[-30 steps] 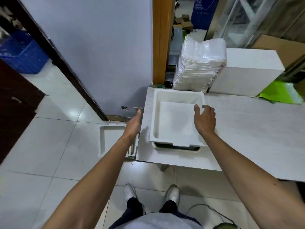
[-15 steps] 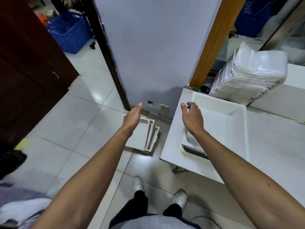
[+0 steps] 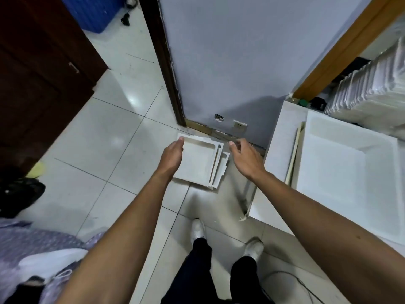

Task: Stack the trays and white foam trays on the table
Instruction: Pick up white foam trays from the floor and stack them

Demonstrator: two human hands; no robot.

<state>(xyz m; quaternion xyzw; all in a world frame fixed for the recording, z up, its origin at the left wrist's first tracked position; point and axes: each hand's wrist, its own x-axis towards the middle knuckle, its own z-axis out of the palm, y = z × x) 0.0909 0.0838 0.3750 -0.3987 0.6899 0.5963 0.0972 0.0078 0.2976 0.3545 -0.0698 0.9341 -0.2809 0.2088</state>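
Looking down, we see our left hand (image 3: 172,154), fingers straight, at the left rim of the white foam trays (image 3: 200,165) piled on the floor; whether it touches them we cannot tell. Our right hand (image 3: 245,160) hovers just right of them, loosely curled and empty. Another foam tray (image 3: 341,172) sits on the table (image 3: 285,132) at right.

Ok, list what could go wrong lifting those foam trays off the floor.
The foam trays lie fanned unevenly, so lower ones may slide out when lifted; the left hand and right hand grip nothing yet. The table edge is close beside them, so a rising tray could clip it.
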